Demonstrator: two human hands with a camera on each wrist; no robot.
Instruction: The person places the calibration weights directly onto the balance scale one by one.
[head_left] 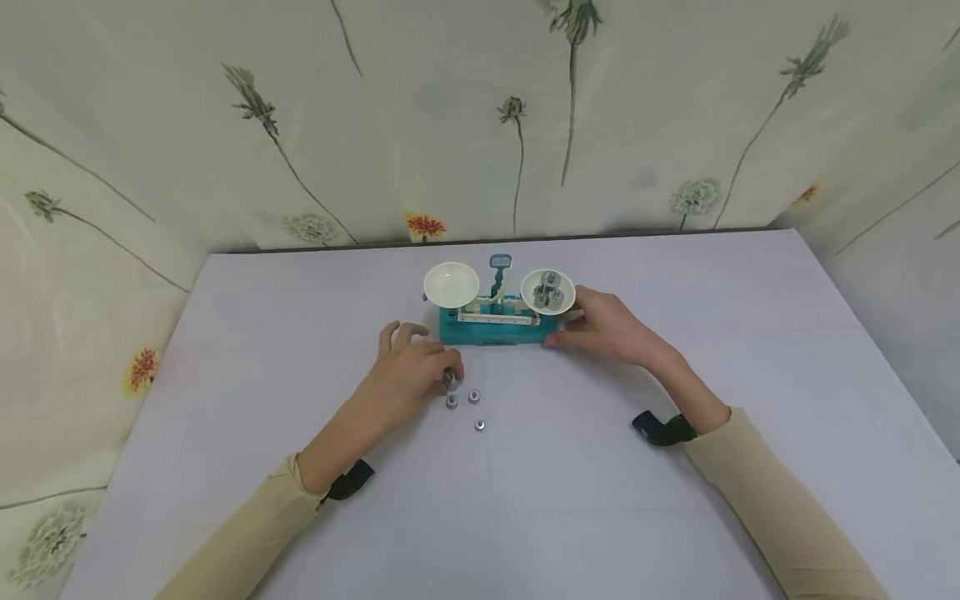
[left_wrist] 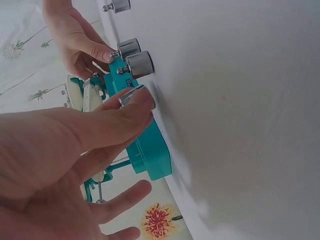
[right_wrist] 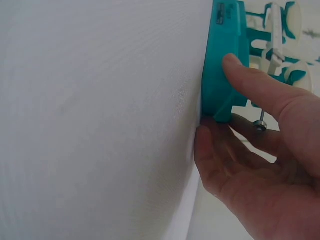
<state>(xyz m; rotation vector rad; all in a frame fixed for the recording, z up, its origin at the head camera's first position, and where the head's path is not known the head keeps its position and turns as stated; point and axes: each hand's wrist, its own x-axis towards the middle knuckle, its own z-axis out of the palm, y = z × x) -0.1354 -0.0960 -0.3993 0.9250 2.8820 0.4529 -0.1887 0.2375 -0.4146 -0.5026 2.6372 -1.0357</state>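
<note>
A teal balance scale (head_left: 497, 332) stands on the table with two white pans. The left pan (head_left: 451, 286) holds nothing; in the right pan (head_left: 549, 279) sit several metal weights (head_left: 550, 293). My left hand (head_left: 401, 379) pinches a knobbed metal weight (left_wrist: 131, 95) between thumb and forefinger in front of the base, its other fingers spread. My right hand (head_left: 617, 329) grips the right end of the base, thumb (right_wrist: 245, 75) on the front face and fingers round the end. Three smaller weights (head_left: 474, 397) stand on the table close to my left hand.
The table (head_left: 570, 500) has a white cover, and its far edge runs behind the scale against a flower-printed curtain (head_left: 450, 125). A black strap piece (head_left: 663, 428) sits at my right wrist, another (head_left: 351, 481) at my left.
</note>
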